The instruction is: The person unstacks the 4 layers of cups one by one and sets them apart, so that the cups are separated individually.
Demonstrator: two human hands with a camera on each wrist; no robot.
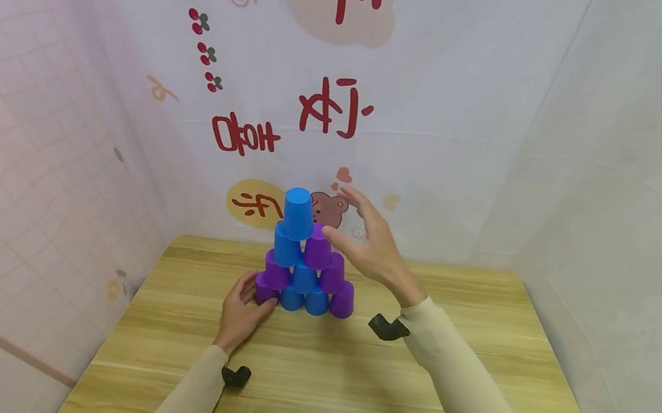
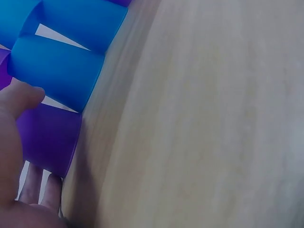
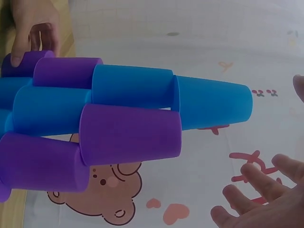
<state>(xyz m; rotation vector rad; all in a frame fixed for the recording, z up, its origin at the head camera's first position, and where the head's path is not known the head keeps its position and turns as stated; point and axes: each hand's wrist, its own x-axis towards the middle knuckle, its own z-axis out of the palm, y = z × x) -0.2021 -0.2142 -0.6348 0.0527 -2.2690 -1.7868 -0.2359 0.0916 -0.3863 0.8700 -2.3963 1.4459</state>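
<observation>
Blue and purple plastic cups stand mouth down in a pyramid on the table, with one blue cup (image 1: 298, 215) at the peak. Under it sit a blue cup (image 1: 286, 248) and a purple cup (image 1: 317, 250). Low at the left end, my left hand (image 1: 237, 318) holds the bottom-row purple cup (image 2: 50, 137) between thumb and fingers; its thumb (image 2: 31, 97) shows on the near side. To the right of the peak my right hand (image 1: 375, 244) is raised with fingers spread, apart from the top cup (image 3: 213, 103) in the right wrist view.
The pyramid stands near the back of the wooden table (image 1: 307, 385). Close behind rises a white cloth (image 1: 456, 111) printed with red characters and a bear (image 1: 330, 210). More cloth hangs at both sides. Each wrist wears a dark device (image 1: 388, 328).
</observation>
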